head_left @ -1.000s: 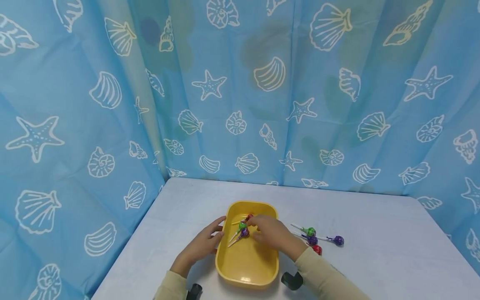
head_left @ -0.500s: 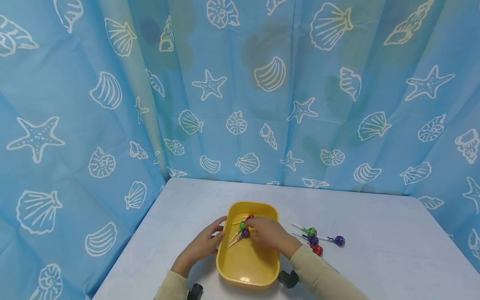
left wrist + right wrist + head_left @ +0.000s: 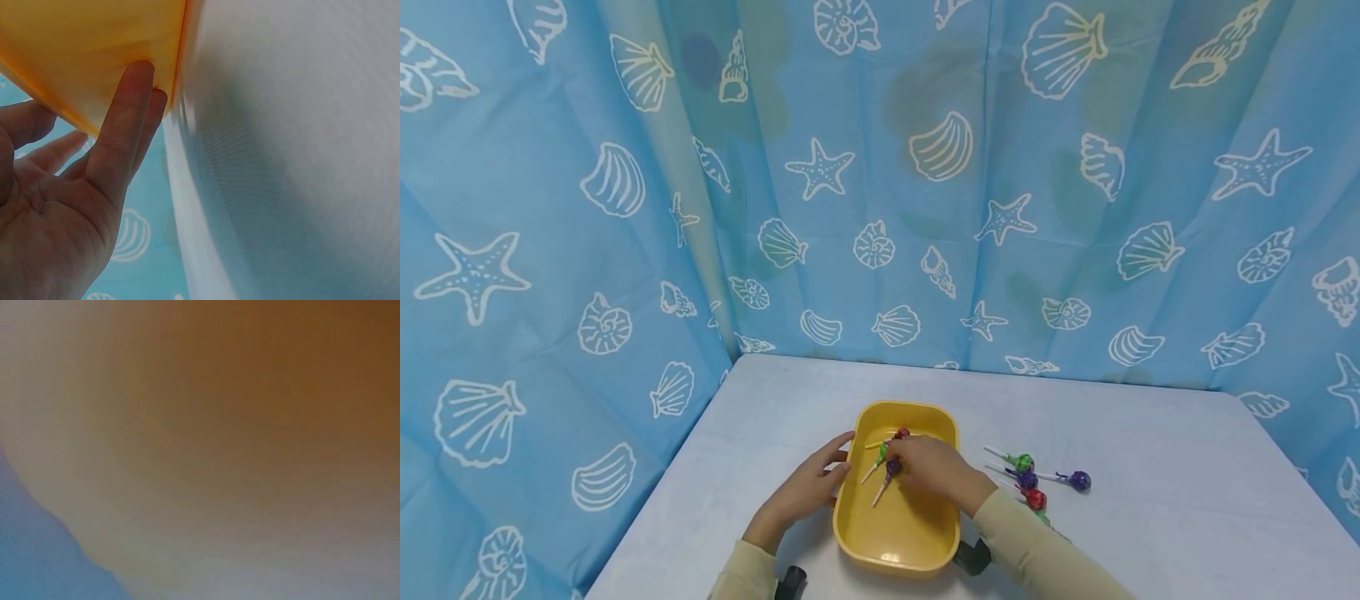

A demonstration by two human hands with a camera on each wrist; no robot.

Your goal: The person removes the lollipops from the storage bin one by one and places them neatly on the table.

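A yellow tray (image 3: 895,533) lies lengthwise before me. My left hand (image 3: 807,485) is at its left side; the left wrist view shows the straight fingers (image 3: 119,125) against the outer wall. My right hand (image 3: 934,468) reaches into the tray with fingers curled down over a purple lollipop (image 3: 892,468), whose white stick points toward the front. The fingertips partly cover the purple head. Just left of it lies a green lollipop (image 3: 882,454), and behind that a red lollipop (image 3: 901,433) with a yellow stick. The right wrist view is a close blur.
On the white table (image 3: 1150,517), right of the tray, lie a green lollipop (image 3: 1024,462), two purple lollipops (image 3: 1079,481) and a red lollipop (image 3: 1036,499). Another green piece (image 3: 1042,518) shows beside the right sleeve. A blue shell-patterned curtain (image 3: 880,183) stands behind and at the left.
My right hand has moved slightly left and toward the front inside the tray. The purple lollipop's stick has swung right and forward. The left hand keeps its place.
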